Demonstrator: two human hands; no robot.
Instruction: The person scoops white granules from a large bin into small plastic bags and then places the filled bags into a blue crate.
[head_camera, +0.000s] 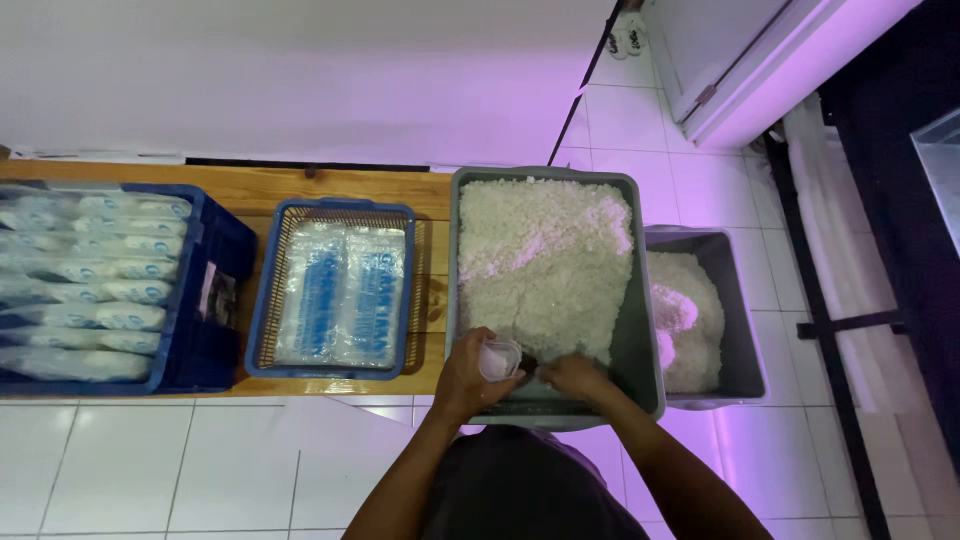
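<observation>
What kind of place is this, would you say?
Probably a small food-packing workroom: a grey tub heaped with white granular stuff, a blue basket of flat plastic bags, and a blue crate of filled bags, all over white floor tiles.

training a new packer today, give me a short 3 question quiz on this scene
1. True or false: the left hand holds a small clear plastic bag.
2. Which container are both hands over?
A. the large grey plastic tub of white granules
B. the blue wicker-sided basket of flat clear packets
C. the dark blue plastic crate of filled bags
3. Fill in: a second, smaller grey bin of white granules stands on the tiled ____, to the right of the large tub.

Key: 1 true; 2 A; 3 floor. The right hand sits at the large tub's near edge, beside the bag.
</observation>
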